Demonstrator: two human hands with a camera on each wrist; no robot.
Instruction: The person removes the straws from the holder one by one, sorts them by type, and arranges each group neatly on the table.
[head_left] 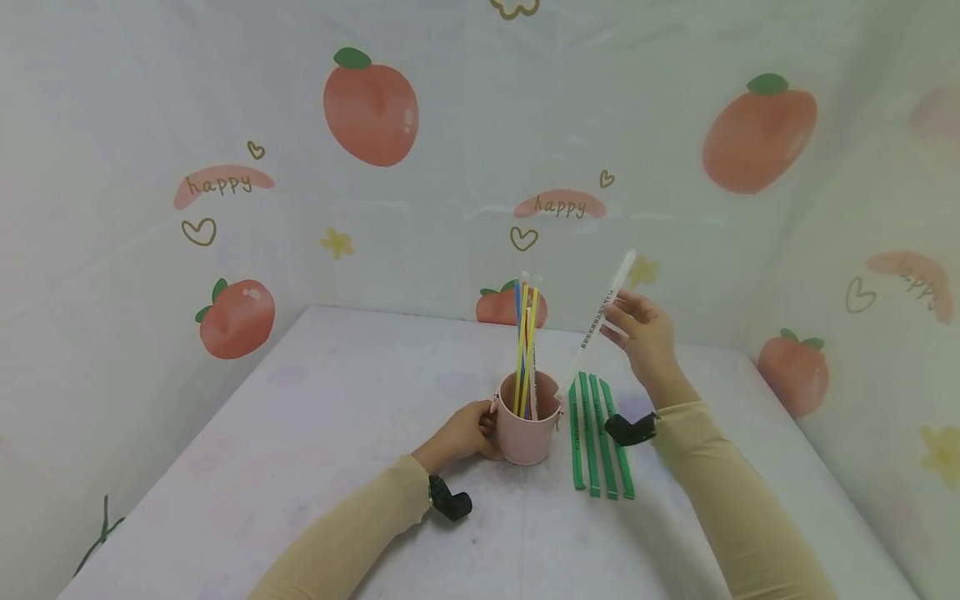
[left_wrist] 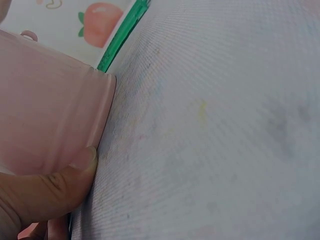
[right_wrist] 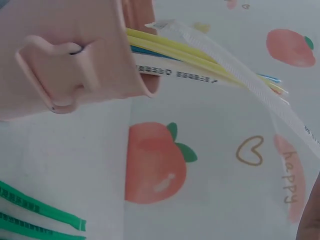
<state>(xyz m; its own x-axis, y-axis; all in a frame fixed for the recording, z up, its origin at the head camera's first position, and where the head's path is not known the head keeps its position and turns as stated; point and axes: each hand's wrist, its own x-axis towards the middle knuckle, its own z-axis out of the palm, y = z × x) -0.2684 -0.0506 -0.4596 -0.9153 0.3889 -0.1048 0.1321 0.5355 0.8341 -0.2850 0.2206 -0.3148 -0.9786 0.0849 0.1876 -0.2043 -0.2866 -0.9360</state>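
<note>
A small pink bucket (head_left: 523, 440) stands upright on the table, with a looped ear on each side. My left hand (head_left: 463, 432) holds its left side, the thumb (left_wrist: 65, 182) pressed low on the wall. Inside lean several thin straws (head_left: 521, 358), yellow, blue, red and a white-wrapped one. My right hand (head_left: 647, 337) pinches a white paper-wrapped straw (head_left: 597, 319) with printed lettering, tilted up to the right. Its lower end (right_wrist: 165, 24) is at the bucket's mouth in the right wrist view. Only a sliver of the right hand shows there.
Several green-wrapped straws (head_left: 591, 442) lie side by side on the table, just right of the bucket and under the right forearm. The pale table (head_left: 337, 417) meets a white backdrop (head_left: 435, 233) printed with peaches. A dark green cord-like thing (head_left: 103, 533) shows at the left edge.
</note>
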